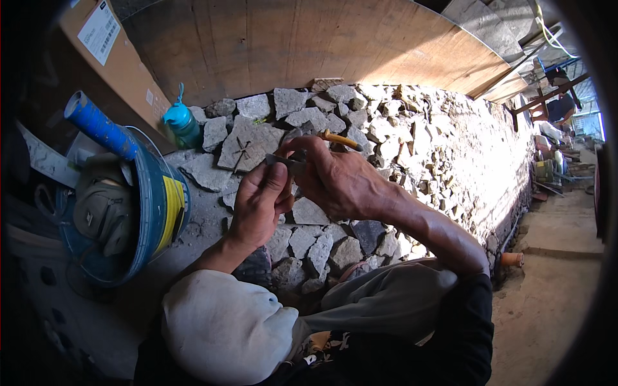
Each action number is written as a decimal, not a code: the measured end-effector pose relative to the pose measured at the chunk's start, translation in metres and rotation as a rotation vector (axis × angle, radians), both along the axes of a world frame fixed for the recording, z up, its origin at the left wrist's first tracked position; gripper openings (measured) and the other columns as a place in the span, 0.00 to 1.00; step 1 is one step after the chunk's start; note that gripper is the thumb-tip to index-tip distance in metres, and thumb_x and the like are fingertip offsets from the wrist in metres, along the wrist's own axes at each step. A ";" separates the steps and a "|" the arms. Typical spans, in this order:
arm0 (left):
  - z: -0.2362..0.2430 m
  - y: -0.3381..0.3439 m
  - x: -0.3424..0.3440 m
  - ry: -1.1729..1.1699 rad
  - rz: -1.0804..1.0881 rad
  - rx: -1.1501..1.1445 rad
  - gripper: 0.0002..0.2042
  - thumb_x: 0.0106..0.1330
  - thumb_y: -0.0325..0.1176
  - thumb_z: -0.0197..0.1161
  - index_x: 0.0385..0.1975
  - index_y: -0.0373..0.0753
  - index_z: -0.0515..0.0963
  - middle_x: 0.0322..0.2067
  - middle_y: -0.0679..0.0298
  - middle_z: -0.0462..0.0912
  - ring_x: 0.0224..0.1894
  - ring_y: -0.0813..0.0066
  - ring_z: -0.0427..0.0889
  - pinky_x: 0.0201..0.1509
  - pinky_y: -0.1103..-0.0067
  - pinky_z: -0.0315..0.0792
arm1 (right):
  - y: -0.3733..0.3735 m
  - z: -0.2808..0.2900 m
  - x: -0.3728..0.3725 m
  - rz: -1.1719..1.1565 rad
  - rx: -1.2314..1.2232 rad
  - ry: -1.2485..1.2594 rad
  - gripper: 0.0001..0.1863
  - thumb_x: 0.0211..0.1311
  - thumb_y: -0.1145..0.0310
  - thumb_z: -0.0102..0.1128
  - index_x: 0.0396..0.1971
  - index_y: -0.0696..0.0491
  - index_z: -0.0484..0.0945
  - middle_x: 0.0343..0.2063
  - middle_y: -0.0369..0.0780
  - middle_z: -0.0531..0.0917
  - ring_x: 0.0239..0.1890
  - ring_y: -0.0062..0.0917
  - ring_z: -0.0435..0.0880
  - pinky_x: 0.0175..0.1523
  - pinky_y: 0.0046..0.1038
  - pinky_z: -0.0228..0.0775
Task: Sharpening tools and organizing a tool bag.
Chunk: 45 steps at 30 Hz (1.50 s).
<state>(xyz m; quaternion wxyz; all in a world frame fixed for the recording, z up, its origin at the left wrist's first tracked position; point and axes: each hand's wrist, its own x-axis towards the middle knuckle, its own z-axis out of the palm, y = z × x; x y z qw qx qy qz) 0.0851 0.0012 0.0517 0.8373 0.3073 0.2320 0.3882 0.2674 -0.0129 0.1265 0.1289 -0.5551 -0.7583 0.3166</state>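
Note:
My left hand (259,204) and my right hand (340,182) meet above a bed of broken stones. Pinched between the fingers of both is a small, thin grey flat piece (278,159); its kind is not clear, and the fingers cover much of it. Just beyond my right knuckles shows a yellow handle (342,140), partly hidden by the hand, and I cannot tell whether it lies on the stones. Left of the hands, a flat grey stone (248,143) carries a few thin, crossed dark pieces that look like nails (243,153).
At the left stands a blue bucket (177,215) holding a dark bag (106,209) and a blue tube (100,125). A turquoise bottle (183,125) stands beside a cardboard box (119,64). A curved wooden board (290,45) bounds the stones (318,251). An orange pipe end (512,259) protrudes at right.

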 end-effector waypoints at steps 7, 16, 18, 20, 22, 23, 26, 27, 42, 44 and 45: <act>-0.007 0.001 0.000 0.104 0.038 0.015 0.13 0.73 0.42 0.55 0.47 0.41 0.76 0.18 0.78 0.60 0.19 0.91 0.54 0.20 0.88 0.51 | 0.000 -0.004 0.000 0.039 0.127 -0.005 0.20 0.67 0.62 0.54 0.53 0.54 0.62 0.31 0.53 0.82 0.22 0.45 0.82 0.23 0.42 0.70; -0.008 0.002 0.002 0.158 0.109 0.062 0.09 0.73 0.40 0.56 0.36 0.43 0.77 0.18 0.78 0.62 0.17 0.91 0.54 0.19 0.88 0.50 | 0.002 -0.011 -0.001 0.044 0.232 -0.068 0.19 0.65 0.63 0.55 0.51 0.55 0.63 0.33 0.51 0.81 0.23 0.46 0.81 0.24 0.42 0.71; -0.006 0.003 0.002 0.114 0.089 0.057 0.09 0.73 0.40 0.56 0.33 0.44 0.75 0.19 0.77 0.64 0.18 0.91 0.56 0.20 0.88 0.51 | 0.002 -0.009 -0.001 0.041 0.218 -0.064 0.19 0.65 0.64 0.55 0.50 0.54 0.63 0.33 0.51 0.81 0.23 0.46 0.81 0.24 0.42 0.72; -0.005 0.001 0.004 0.134 0.112 -0.027 0.09 0.72 0.40 0.56 0.33 0.44 0.75 0.20 0.77 0.65 0.19 0.91 0.57 0.21 0.88 0.52 | 0.000 -0.008 -0.001 0.012 0.116 0.023 0.18 0.65 0.64 0.55 0.50 0.54 0.63 0.34 0.52 0.81 0.24 0.46 0.82 0.24 0.42 0.72; -0.006 0.001 0.004 0.176 0.140 -0.121 0.09 0.72 0.40 0.56 0.33 0.44 0.75 0.20 0.77 0.66 0.20 0.91 0.58 0.22 0.88 0.53 | 0.000 -0.009 -0.002 0.022 0.153 -0.002 0.19 0.66 0.64 0.54 0.51 0.54 0.63 0.33 0.52 0.81 0.24 0.46 0.82 0.24 0.42 0.72; -0.006 0.003 0.004 0.117 0.109 -0.050 0.08 0.73 0.40 0.56 0.36 0.43 0.76 0.21 0.77 0.68 0.20 0.90 0.59 0.23 0.88 0.54 | 0.001 -0.010 -0.002 0.035 0.190 -0.026 0.19 0.66 0.64 0.54 0.51 0.54 0.62 0.33 0.52 0.82 0.24 0.46 0.82 0.25 0.42 0.72; -0.006 0.004 0.003 0.102 0.084 0.016 0.10 0.73 0.39 0.55 0.45 0.42 0.77 0.24 0.76 0.71 0.22 0.90 0.61 0.25 0.89 0.56 | 0.005 -0.012 -0.004 0.007 0.286 -0.074 0.18 0.67 0.65 0.53 0.52 0.55 0.61 0.29 0.51 0.82 0.24 0.45 0.82 0.25 0.42 0.72; -0.005 0.004 0.003 0.201 0.076 -0.022 0.12 0.74 0.38 0.54 0.50 0.41 0.77 0.25 0.76 0.72 0.23 0.90 0.62 0.26 0.90 0.57 | 0.007 -0.010 -0.001 0.018 0.335 -0.048 0.18 0.67 0.65 0.53 0.52 0.55 0.61 0.29 0.51 0.82 0.24 0.45 0.82 0.25 0.42 0.72; -0.004 0.003 0.005 0.079 0.097 0.030 0.15 0.70 0.30 0.58 0.55 0.39 0.74 0.29 0.74 0.75 0.25 0.90 0.69 0.27 0.89 0.62 | 0.000 -0.008 0.009 -0.019 0.156 0.065 0.23 0.67 0.66 0.53 0.56 0.58 0.58 0.19 0.48 0.79 0.21 0.45 0.81 0.26 0.42 0.70; -0.004 0.002 0.004 0.056 0.084 0.051 0.15 0.70 0.30 0.58 0.55 0.39 0.74 0.29 0.74 0.75 0.26 0.90 0.69 0.27 0.89 0.62 | 0.001 -0.009 0.004 0.003 0.142 0.101 0.23 0.66 0.64 0.54 0.55 0.57 0.58 0.15 0.47 0.77 0.18 0.44 0.80 0.22 0.42 0.69; -0.004 0.003 0.004 0.053 0.082 0.045 0.14 0.70 0.29 0.58 0.55 0.39 0.74 0.29 0.74 0.75 0.26 0.90 0.69 0.27 0.89 0.62 | 0.001 -0.010 0.003 0.001 0.134 0.078 0.23 0.66 0.64 0.53 0.55 0.57 0.58 0.14 0.47 0.76 0.18 0.43 0.80 0.21 0.42 0.69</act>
